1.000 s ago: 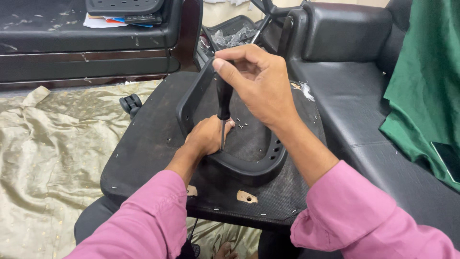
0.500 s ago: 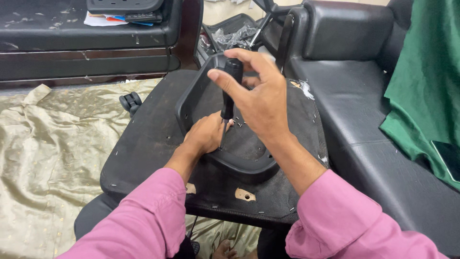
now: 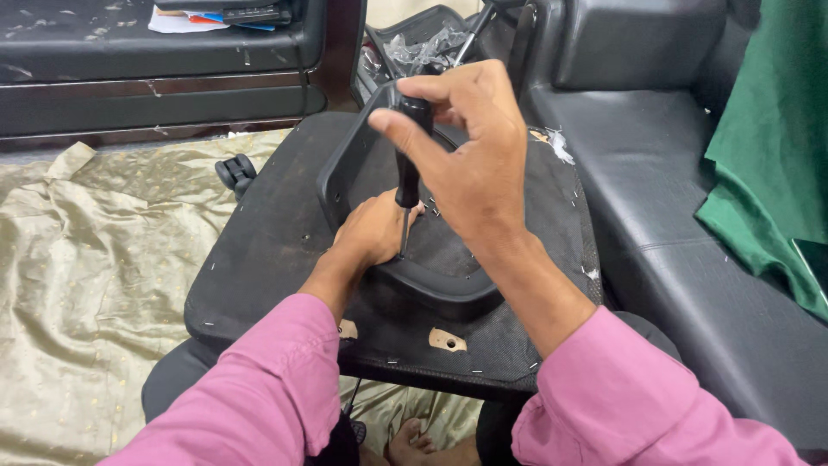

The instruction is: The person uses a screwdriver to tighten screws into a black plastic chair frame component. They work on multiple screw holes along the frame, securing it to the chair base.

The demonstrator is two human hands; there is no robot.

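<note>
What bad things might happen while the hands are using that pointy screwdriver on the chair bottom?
The left hand rests right beside the tip of the screwdriver, so a slip might jab its fingers. The right hand pinches only the top of the handle, so the tool may wobble off its spot. The upturned chair seat has small staples sticking out that might scratch.

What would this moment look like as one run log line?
right hand: grips black screwdriver upright | left hand: steadies tip on black plastic bracket | base: upturned chair seat | nearby: caster wheel
</note>
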